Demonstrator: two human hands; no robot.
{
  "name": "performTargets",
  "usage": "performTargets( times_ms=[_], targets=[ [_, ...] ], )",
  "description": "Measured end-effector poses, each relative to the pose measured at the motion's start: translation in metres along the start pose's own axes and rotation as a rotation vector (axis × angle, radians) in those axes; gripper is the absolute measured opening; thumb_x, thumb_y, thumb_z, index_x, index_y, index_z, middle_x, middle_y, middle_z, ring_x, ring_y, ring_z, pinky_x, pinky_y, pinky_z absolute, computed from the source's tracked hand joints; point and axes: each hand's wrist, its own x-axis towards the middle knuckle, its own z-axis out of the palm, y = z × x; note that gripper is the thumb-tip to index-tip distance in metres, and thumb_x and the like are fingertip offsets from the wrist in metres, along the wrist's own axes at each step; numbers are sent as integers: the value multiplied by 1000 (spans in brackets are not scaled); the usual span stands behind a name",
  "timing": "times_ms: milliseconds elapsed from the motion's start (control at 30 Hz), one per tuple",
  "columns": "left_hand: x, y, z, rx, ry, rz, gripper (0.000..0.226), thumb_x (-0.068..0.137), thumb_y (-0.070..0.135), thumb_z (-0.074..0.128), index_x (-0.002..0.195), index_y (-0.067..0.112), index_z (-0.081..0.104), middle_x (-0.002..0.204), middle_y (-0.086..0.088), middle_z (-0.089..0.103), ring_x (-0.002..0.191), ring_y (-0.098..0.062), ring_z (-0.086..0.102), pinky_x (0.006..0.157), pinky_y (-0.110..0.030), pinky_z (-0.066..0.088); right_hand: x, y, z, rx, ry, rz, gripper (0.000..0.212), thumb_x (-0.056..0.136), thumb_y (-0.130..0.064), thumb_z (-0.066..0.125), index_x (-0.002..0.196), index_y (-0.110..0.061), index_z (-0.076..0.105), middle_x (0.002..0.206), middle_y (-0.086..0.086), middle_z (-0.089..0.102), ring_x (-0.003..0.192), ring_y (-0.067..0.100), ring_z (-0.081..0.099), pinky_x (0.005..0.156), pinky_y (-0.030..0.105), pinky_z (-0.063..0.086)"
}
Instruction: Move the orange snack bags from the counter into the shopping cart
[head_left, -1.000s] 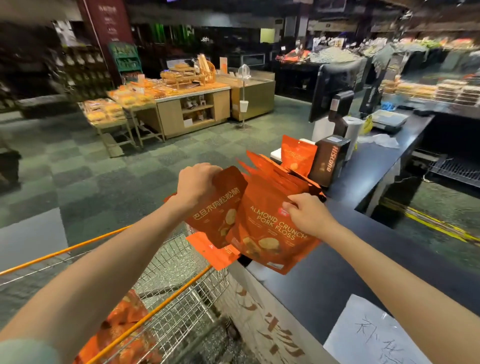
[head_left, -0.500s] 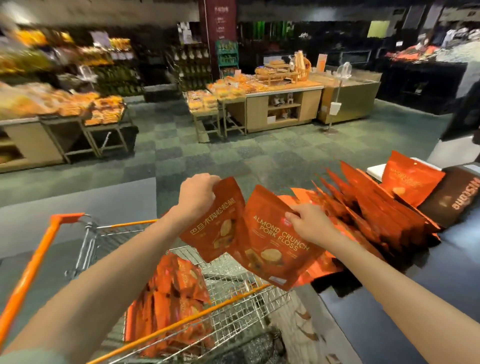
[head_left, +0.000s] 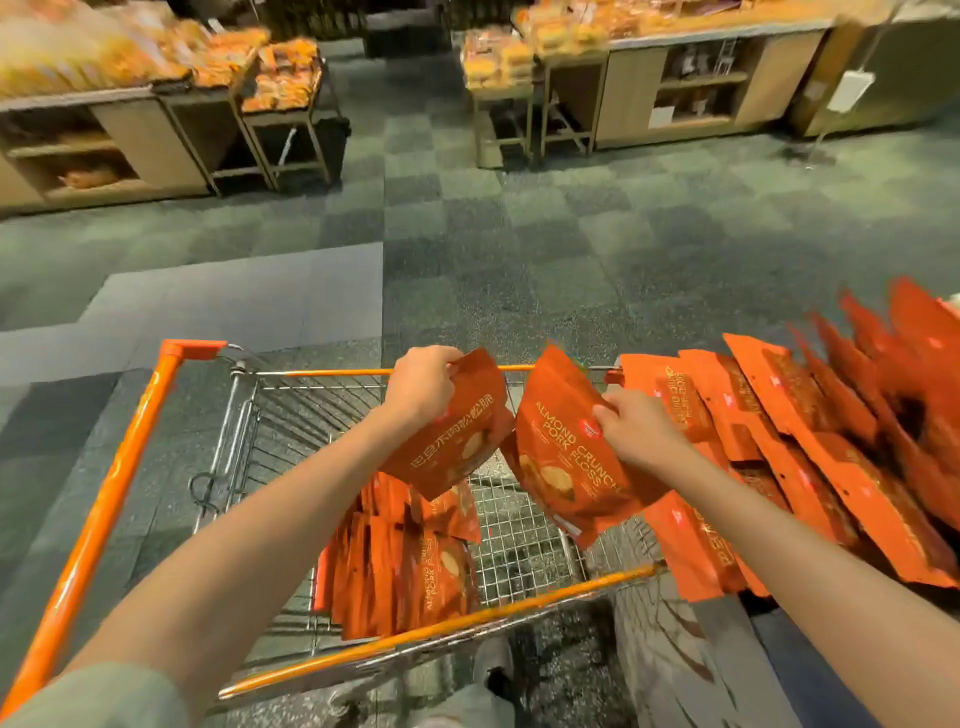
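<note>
My left hand (head_left: 423, 384) grips the top of an orange snack bag (head_left: 457, 441) with Chinese lettering, held over the wire shopping cart (head_left: 524, 540). My right hand (head_left: 636, 428) holds a second orange bag (head_left: 561, 457) marked "Almond Crunch Pork Floss", also hanging above the cart basket. Several orange bags (head_left: 395, 571) stand packed in the cart's near left part. A long fanned row of more orange bags (head_left: 810, 441) lies on the counter at the right, its near end overhanging the cart's right side.
The cart has orange rails (head_left: 98, 525) and sits against the dark counter (head_left: 800, 670). Beyond it is green checkered floor (head_left: 519, 234). Wooden display stands (head_left: 171, 124) with packaged bread line the far side.
Both hands have carried their bags left from the counter's edge to above the cart basket. My view has swung left and down onto the cart.
</note>
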Motion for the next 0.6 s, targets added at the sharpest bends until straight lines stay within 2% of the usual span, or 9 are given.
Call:
performTargets(
  times_ms=[67, 167, 300, 433, 533, 600],
  targets=[
    [11, -13, 29, -42, -53, -40, 26, 91, 9, 52, 106, 20, 70, 104, -15, 71, 102, -36, 62, 81, -39, 49, 22, 9, 23, 20, -50, 58, 38, 95, -13, 49, 58, -18, 42, 94, 27, 66, 94, 41, 60, 65, 35, 29],
    [11, -23, 66, -68, -152, -106, 28, 92, 8, 51, 113, 17, 68, 109, -15, 70, 105, -35, 61, 84, -38, 46, 38, 20, 50, 39, -126, 165, 24, 96, -13, 48, 76, -9, 60, 95, 23, 67, 97, 39, 60, 66, 34, 31],
    [10, -36, 111, -159, -255, -213, 28, 90, 3, 51, 112, 9, 67, 110, -17, 69, 108, -34, 60, 86, -34, 45, 54, 38, 89, 72, -221, 232, 21, 94, -10, 48, 87, -1, 65, 89, 22, 67, 92, 38, 62, 65, 33, 35],
    [3, -55, 154, -239, -331, -409, 34, 85, 0, 51, 116, 6, 66, 116, -18, 67, 113, -33, 59, 95, -33, 43, 65, 58, 133, 96, -301, 327, 20, 93, -9, 48, 93, -4, 67, 93, 21, 69, 92, 37, 64, 68, 32, 41],
    [-7, -76, 184, -267, -377, -553, 41, 84, -3, 47, 122, 5, 62, 123, -15, 64, 118, -30, 56, 99, -29, 40, 71, 71, 164, 98, -376, 387, 18, 94, -10, 46, 91, -10, 64, 90, 18, 67, 87, 35, 65, 74, 37, 51],
    [-16, -97, 203, -256, -392, -646, 39, 84, 0, 47, 117, 6, 65, 119, -16, 66, 114, -31, 59, 97, -29, 41, 77, 78, 188, 121, -412, 410, 19, 95, -9, 45, 97, -9, 63, 92, 16, 67, 84, 31, 64, 71, 34, 51]
  ],
)
